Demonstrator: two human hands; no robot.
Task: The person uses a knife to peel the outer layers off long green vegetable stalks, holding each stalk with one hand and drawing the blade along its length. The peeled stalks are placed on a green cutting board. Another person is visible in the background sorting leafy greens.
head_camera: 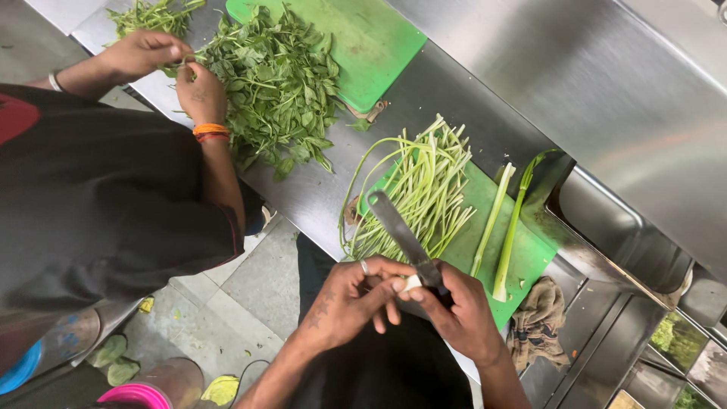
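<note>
At the near edge of the steel counter [318,193], both of the wearer's hands meet. Right hand [462,310]: closed around the dark handle of a knife [405,238], its blade angled up and left over the stems. Left hand [356,295], ring on one finger: thumb and fingers pinched on a small white bulb piece [413,282], held against the base of the blade. The two hands touch at that piece.

Green cutting board [522,257], just beyond the hands: carries a loose pile of thin green stems [416,193] on its left part and two spring onions [503,223] lying side by side on its right part, white ends toward the wearer.

Brown rag [539,322]: crumpled at the board's right corner, beside the sink [621,227].

Second green cutting board [363,38], farther along the counter: partly covered by a heap of leafy greens [276,87].

Another person in a dark shirt stands at left; that person's two hands [170,68] work together at the edge of the leaf heap, one wrist wearing orange bands.
</note>
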